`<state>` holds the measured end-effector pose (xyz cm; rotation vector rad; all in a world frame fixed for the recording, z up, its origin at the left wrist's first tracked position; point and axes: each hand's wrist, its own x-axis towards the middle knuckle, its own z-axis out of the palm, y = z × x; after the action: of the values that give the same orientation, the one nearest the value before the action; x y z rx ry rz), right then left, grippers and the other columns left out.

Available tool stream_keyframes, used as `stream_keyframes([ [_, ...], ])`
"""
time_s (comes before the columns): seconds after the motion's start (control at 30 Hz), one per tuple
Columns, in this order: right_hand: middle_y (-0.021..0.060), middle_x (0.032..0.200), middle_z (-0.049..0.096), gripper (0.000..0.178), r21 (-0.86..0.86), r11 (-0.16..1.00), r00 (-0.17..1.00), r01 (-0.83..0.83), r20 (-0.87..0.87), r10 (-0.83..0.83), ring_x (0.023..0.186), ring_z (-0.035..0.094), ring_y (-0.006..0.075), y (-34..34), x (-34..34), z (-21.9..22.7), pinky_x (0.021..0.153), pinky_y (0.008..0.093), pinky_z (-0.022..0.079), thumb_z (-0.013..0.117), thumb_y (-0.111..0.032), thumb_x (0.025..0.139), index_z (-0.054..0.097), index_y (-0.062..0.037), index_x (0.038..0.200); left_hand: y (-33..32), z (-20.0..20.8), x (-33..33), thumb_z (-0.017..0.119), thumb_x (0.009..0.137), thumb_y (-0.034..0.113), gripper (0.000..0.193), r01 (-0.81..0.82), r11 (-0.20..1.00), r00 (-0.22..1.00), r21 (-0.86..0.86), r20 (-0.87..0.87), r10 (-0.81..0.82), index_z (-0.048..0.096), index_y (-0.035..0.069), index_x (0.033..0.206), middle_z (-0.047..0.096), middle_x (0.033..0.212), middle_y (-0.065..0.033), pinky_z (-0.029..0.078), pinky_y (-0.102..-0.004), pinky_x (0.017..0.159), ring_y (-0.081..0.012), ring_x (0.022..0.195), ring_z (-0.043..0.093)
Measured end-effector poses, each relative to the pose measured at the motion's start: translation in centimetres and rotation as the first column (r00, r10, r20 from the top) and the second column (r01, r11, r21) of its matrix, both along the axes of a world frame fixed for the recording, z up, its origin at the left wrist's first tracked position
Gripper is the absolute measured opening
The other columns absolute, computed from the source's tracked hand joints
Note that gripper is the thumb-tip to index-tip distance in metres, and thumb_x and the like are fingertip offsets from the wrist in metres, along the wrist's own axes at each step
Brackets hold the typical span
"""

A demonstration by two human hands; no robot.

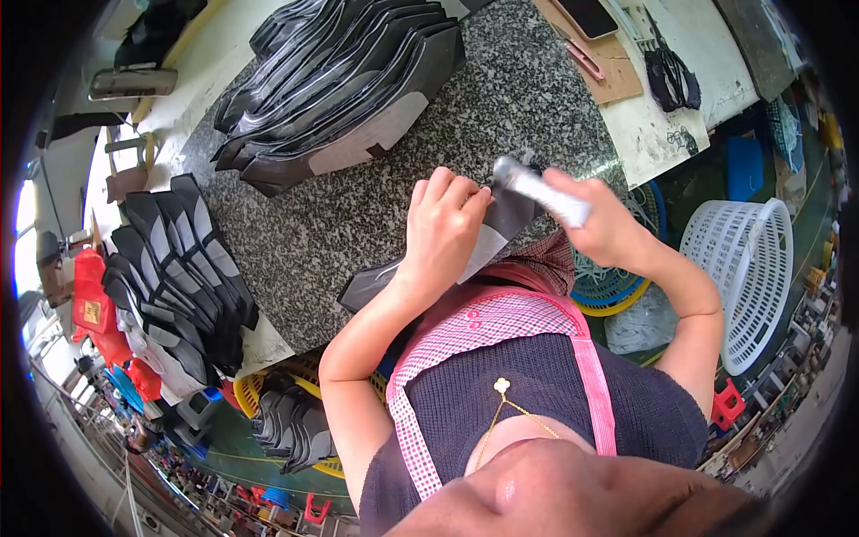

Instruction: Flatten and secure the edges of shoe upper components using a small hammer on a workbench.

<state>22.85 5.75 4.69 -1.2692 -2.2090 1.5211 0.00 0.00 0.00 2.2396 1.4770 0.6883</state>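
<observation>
A long dark, flat cut piece with a grey patch [484, 253] lies along the near edge of the speckled stone slab [309, 242]. My left hand [446, 219] rests over its middle, fingers bent and pressed together at its upper edge. In my right hand [598, 222] is a silver-white bar-shaped tool [543, 191], smeared by motion, so its exact kind cannot be told. The tool sits above the right end of the piece, just right of my left fingertips. Whether it touches the piece is unclear.
A tall stack of similar dark pieces [349, 85] stands at the far left of the slab; more pieces [174, 268] lie left. Far right are a phone [586, 16], a pink-handled cutter [583, 59] and cardboard [617, 82]. A white basket [743, 277] stands right.
</observation>
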Motion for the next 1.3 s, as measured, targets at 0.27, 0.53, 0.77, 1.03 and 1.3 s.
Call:
stream_keyframes([
  [0.27, 0.0250, 0.073, 0.060, 0.015, 0.075, 0.997, 0.999, -0.031, -0.025, 0.033, 0.073, 0.060, 0.0482, 0.2, -0.8, -0.4, 0.061, 0.0492, 0.047, 0.055, -0.009, 0.090, 0.052, 0.0025, 0.100, -0.2, -0.6, 0.1, 0.067, 0.077, 0.008, 0.020, -0.017, 0.990, 0.997, 0.141, -0.073, 0.028, 0.072, 0.001, 0.095, 0.063, 0.088, -0.0060, 0.045, -0.0365, 0.075, -0.0240, 0.088, 0.056],
  [0.53, 0.0246, 0.073, 0.062, 0.013, 0.094, 0.995, 0.998, -0.027, -0.054, 0.033, 0.075, 0.063, 0.0468, 0.4, -0.8, 0.4, 0.062, 0.0495, 0.049, 0.053, -0.008, 0.089, 0.052, 0.0010, 0.099, -1.1, 0.3, 0.2, 0.077, 0.077, 0.006, 0.010, -0.157, 0.988, 0.986, 0.003, 0.049, 0.157, 0.075, 0.003, 0.086, 0.067, 0.079, -0.0077, 0.051, -0.0365, 0.071, -0.0257, 0.079, 0.059],
  [0.77, 0.0266, 0.077, 0.063, 0.017, 0.089, 0.983, 0.983, -0.161, 0.101, 0.152, 0.077, 0.063, 0.0474, 0.2, -0.9, -0.7, 0.064, 0.0514, 0.049, 0.053, -0.009, 0.088, 0.053, 0.0001, 0.102, -0.9, 0.9, -1.7, 0.078, 0.076, 0.009, 0.010, -0.162, 0.908, 0.959, -0.385, 0.155, 0.237, 0.075, 0.004, 0.084, 0.065, 0.077, -0.0056, 0.051, -0.0362, 0.070, -0.0231, 0.077, 0.058],
  [1.03, 0.0281, 0.076, 0.063, 0.015, 0.103, 0.978, 0.978, -0.179, 0.124, 0.166, 0.077, 0.062, 0.0490, -1.2, -1.5, 0.2, 0.066, 0.0540, 0.049, 0.051, -0.006, 0.088, 0.052, 0.0011, 0.101, -1.7, 0.5, -1.2, 0.076, 0.078, 0.008, 0.009, -0.043, 0.995, 0.995, 0.091, -0.089, 0.051, 0.075, 0.004, 0.086, 0.064, 0.078, -0.0063, 0.051, -0.0373, 0.069, -0.0249, 0.077, 0.058],
  [1.3, 0.0256, 0.077, 0.060, 0.018, 0.143, 0.984, 0.995, -0.102, 0.026, 0.099, 0.072, 0.060, 0.0468, -0.6, -1.2, -0.2, 0.061, 0.0425, 0.046, 0.056, -0.014, 0.098, 0.056, 0.0019, 0.107, -3.7, 0.5, -2.1, 0.074, 0.075, 0.004, 0.016, -0.118, 0.984, 0.983, -0.130, 0.124, 0.134, 0.074, 0.002, 0.092, 0.066, 0.083, -0.0094, 0.054, -0.0387, 0.067, -0.0273, 0.077, 0.064],
])
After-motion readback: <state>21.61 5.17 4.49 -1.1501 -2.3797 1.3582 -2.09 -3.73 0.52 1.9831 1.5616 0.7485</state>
